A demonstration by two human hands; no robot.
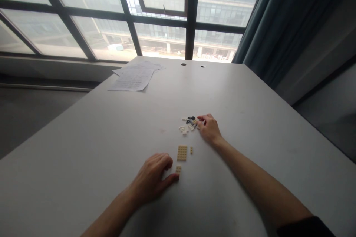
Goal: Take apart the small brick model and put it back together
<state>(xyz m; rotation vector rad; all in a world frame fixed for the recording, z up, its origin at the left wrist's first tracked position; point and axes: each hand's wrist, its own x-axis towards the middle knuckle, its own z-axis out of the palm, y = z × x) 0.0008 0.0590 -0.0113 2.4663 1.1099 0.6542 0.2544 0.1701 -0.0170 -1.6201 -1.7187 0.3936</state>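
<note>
My left hand [154,177] rests on the white table [250,126], fingers curled loosely, thumb tip touching a small tan brick [178,169]. Just beyond it lie a larger tan studded plate [182,152] and a tiny tan piece [191,150]. My right hand [209,127] reaches further out to a small pile of loose bricks [189,123] in white, tan, grey and dark blue. Its fingers are bent at the pile's right edge, pinched on a piece that I cannot make out.
Several printed sheets of paper [133,77] lie at the table's far left corner. Two small round holes [183,64] sit near the far edge. Large windows run behind the table, a dark curtain [278,22] hangs at the right.
</note>
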